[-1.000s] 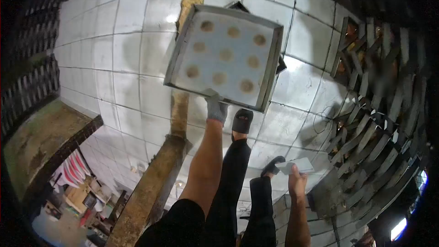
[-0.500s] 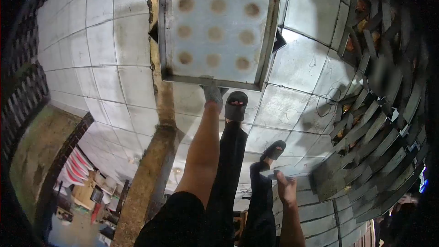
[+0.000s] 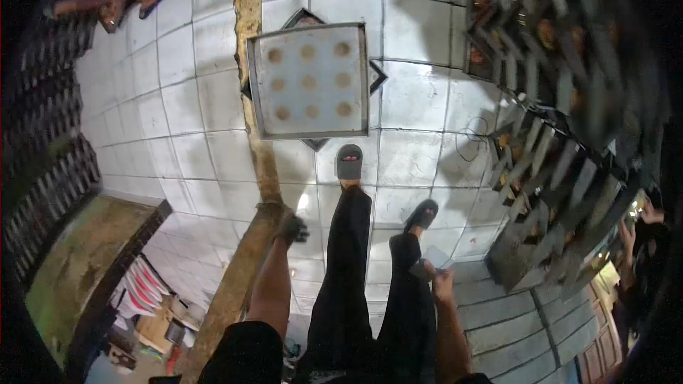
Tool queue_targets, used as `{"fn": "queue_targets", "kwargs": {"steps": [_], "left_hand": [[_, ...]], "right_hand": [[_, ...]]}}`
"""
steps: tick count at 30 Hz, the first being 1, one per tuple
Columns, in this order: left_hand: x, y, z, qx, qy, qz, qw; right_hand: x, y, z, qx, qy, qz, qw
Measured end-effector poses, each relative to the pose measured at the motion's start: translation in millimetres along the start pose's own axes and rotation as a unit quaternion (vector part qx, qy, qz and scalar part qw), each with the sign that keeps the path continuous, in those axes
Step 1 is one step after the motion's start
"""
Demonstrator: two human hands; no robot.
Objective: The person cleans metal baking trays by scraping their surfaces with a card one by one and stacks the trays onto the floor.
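Square, shallow metal tray (image 3: 326, 97), raised rim, pale base marked with nine round brownish spots (image 3: 308, 82) in three rows of three, lying over a dark angular frame (image 3: 315, 144) on the tiled floor (image 3: 409, 96), thin grey flat plate (image 3: 437, 255), tilted, in the right hand (image 3: 442, 284)

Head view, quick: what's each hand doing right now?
Left hand: gloved, loosely open, nothing visible in it.
Right hand: closed, holding a thin flat piece.

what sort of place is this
Probably a bakery or food workshop: a square metal tray shows nine brownish round spots, crosswise-stacked trays stand at the picture's right, and there is a tiled floor.
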State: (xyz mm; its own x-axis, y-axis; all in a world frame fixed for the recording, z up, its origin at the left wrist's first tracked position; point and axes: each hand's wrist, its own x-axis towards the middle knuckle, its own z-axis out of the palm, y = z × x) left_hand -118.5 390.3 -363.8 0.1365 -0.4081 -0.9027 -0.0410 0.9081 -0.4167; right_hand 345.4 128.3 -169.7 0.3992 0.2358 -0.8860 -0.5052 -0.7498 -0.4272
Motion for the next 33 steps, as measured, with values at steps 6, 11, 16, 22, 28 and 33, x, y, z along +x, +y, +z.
{"fn": "queue_targets", "kwargs": {"steps": [6, 11, 16, 22, 28, 33], "left_hand": [[-151.8, -177.5, 20.3, 0.225, 0.188, 0.14, 0.946], [-242.4, -321.9, 92.3, 0.194, 0.062, 0.352, 0.913], [-225.9, -408.7, 143.9, 0.167, -0.042, 0.296, 0.939], [-204.5, -423.1, 252.0, 0.398, 0.072, 0.355, 0.843], [-248.8, -417.2, 359.4, 0.501, 0.12, 0.398, 0.76], [-240.3, -438.5, 449.4, 0.567, 0.108, 0.432, 0.693]], "right_hand": [[-66.0, 41.7, -137.2, -0.068, -0.014, -0.088, 0.994], [-153.9, -41.3, -231.1, -0.205, 0.022, -0.117, 0.972], [-158.8, -3.5, -343.0, -0.195, -0.043, -0.164, 0.966], [-171.1, 62.1, -425.6, -0.06, 0.006, -0.175, 0.983], [-140.3, 169.1, -475.4, -0.102, 0.117, -0.161, 0.975], [-146.3, 208.3, -488.1, -0.07, 0.111, -0.149, 0.98]]}}
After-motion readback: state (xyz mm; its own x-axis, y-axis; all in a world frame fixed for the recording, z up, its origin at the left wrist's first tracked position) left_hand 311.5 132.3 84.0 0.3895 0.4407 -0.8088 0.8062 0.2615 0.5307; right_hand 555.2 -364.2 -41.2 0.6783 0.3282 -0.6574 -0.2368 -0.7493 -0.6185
